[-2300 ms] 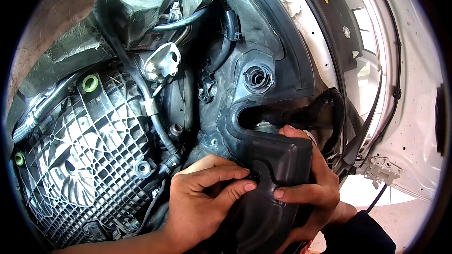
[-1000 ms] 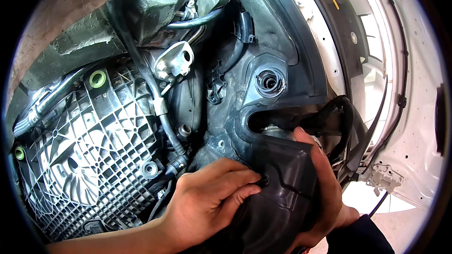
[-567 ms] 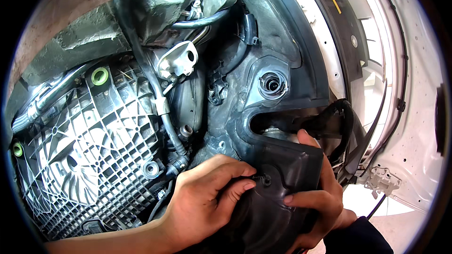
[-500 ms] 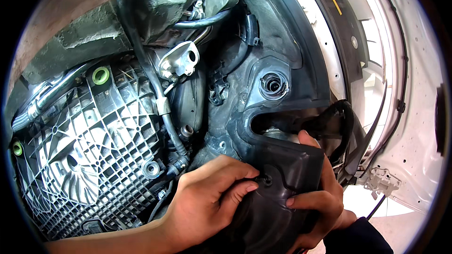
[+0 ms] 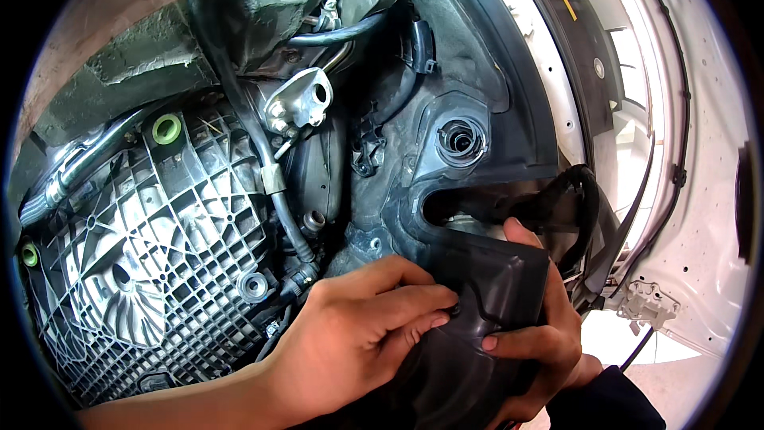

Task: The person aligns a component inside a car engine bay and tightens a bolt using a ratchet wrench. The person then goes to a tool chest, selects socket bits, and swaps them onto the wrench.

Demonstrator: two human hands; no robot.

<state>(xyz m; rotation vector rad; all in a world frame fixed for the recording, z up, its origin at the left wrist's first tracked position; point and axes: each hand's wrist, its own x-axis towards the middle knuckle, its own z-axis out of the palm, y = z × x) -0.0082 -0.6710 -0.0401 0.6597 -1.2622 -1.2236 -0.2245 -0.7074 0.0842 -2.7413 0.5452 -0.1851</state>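
Note:
Along the right of the engine bay runs a black plastic cover panel [image 5: 509,271], its near end bent and creased. My left hand [image 5: 374,326] is closed in a pinch on the panel's face. At its fingertips shows the edge of a small black plug-like piece [image 5: 455,310], where the panel has a round recess. Most of that piece is hidden by the fingers, so its exact kind is unclear. My right hand [image 5: 545,334] grips the panel's outer edge, thumb on the face and fingers wrapped behind it.
A ribbed plastic engine cover [image 5: 159,247] lies at the left, with a hose [image 5: 274,179] beside it. A metal flanged fitting [image 5: 298,103] and a round socket [image 5: 461,142] are farther off. Black cable [image 5: 587,203] loops behind the panel; white bodywork [image 5: 700,215] borders the right.
My left fingertips have moved slightly right, onto the recess, and now cover most of the small black piece. My right hand keeps its hold on the panel.

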